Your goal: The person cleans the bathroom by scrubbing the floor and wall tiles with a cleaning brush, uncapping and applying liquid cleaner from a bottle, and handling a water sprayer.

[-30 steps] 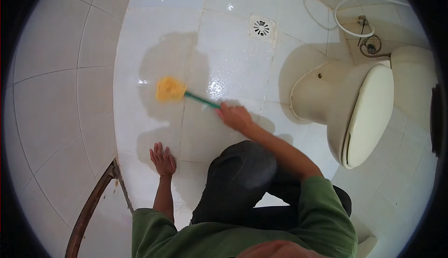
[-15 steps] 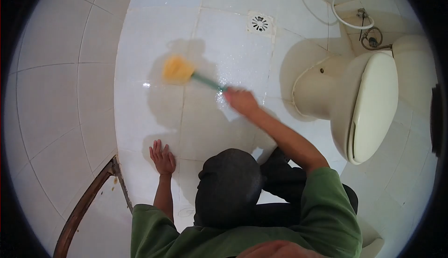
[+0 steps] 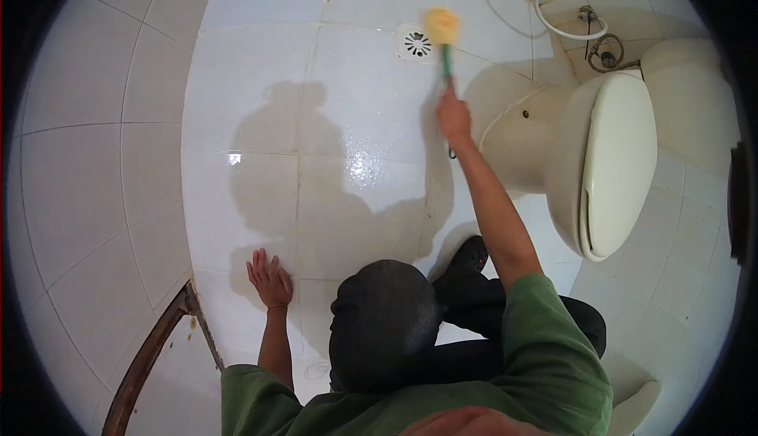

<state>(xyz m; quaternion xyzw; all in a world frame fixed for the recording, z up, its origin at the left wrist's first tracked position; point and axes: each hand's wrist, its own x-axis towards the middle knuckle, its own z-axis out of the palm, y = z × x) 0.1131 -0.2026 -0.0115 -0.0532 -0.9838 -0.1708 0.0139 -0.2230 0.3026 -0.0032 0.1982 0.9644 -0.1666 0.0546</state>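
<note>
My right hand [image 3: 455, 120] is wrapped round the green handle of a cleaning brush [image 3: 442, 26]. The brush's yellow head, blurred by motion, is beside the right edge of the floor drain [image 3: 418, 43]. Whether its bristles touch the tiles I cannot tell. Below my fist the looped end of the handle sticks out. At lower left my left hand [image 3: 270, 280] rests on the white tiled floor [image 3: 347, 223] with its fingers spread, holding nothing.
A cream toilet [image 3: 624, 168] with its lid down stands to the right. Behind it a white hose [image 3: 545, 10] and a valve [image 3: 587, 14] are on the wall. Wet, shiny patches mark the floor. A brown door frame [image 3: 146, 361] is at lower left.
My right hand has swung the brush from the left part of the floor up and right to the drain. My left hand stays on the floor. The view has shifted slightly.
</note>
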